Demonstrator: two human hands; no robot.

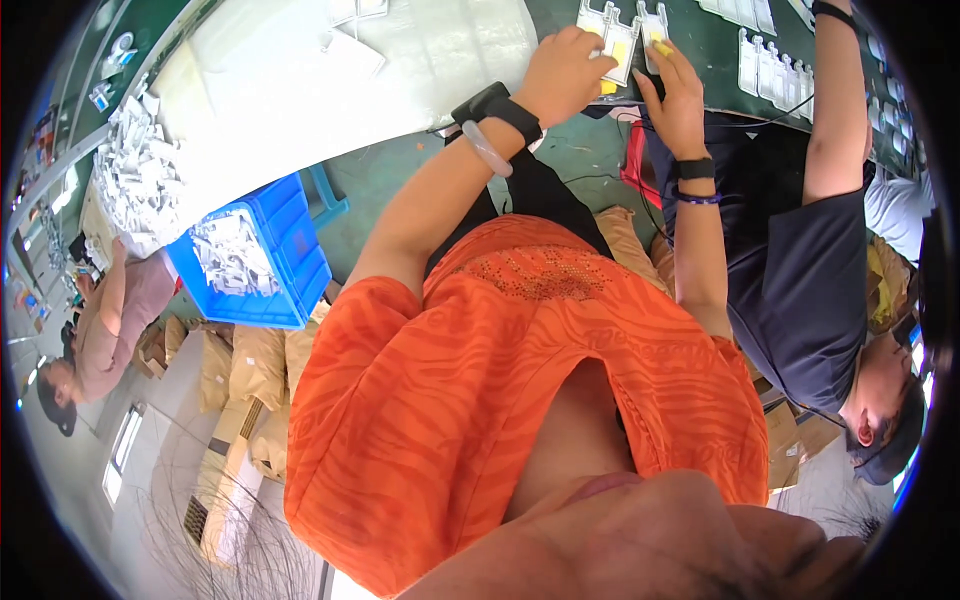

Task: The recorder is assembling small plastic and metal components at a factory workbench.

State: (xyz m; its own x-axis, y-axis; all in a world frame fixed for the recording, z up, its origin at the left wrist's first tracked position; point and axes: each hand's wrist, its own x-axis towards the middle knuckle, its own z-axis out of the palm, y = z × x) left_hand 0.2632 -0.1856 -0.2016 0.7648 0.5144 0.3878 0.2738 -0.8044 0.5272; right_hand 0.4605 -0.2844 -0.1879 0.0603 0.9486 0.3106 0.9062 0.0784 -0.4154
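Your left hand [568, 76] is curled, its fingertips on a flat, pale plastic piece [622, 52] with a rectangular outline, prongs at its far end and a yellow patch on its face. You have that piece at the near edge of the dark green, smooth surface [715, 62]; whether the fingers pinch it or merely press it, I cannot tell. Your right hand [677, 98] has its thumb set apart from the fingers, which reach a second, narrower white piece [651, 24] just beside the first; a bit of yellow shows at those fingertips, and I cannot tell whether they grip anything.

To your left, a glossy, faintly creased translucent sheet [440, 62] spreads wide, with a jumbled heap of small white parts [140, 175] beyond. Below its edge, a rigid blue plastic bin [297, 250] holds more white parts. Rightward, slim white pieces [773, 78] stand out in a tidy row, near a co-worker's bare arm [838, 120].
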